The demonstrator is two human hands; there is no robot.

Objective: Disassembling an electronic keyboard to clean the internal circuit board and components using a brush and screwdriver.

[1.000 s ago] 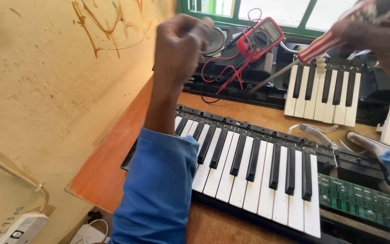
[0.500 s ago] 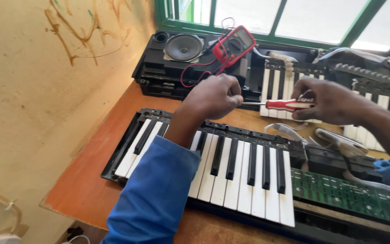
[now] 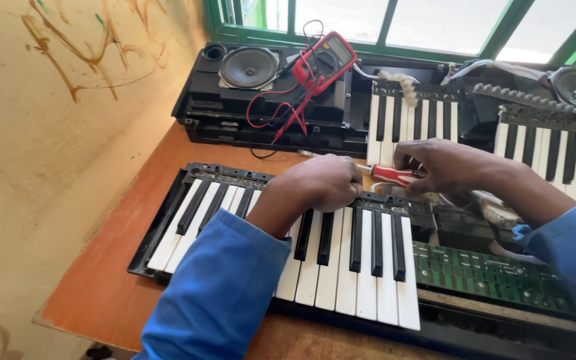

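Between my two hands lies the red-handled screwdriver (image 3: 395, 174), its long axis running left to right, handle toward my right hand (image 3: 438, 167), which is closed around it, and shaft toward my left hand (image 3: 325, 183). That left hand is curled into a loose fist on the rear edge of the keyboard key assembly (image 3: 341, 257); whether it pinches the tip, I cannot tell. Everything sits on an orange-brown wooden table (image 3: 101, 293). Beside it stands a scribbled yellow wall (image 3: 41, 120), and behind, a green-framed window (image 3: 381, 30), a red multimeter (image 3: 325, 60) and a speaker (image 3: 248, 67).
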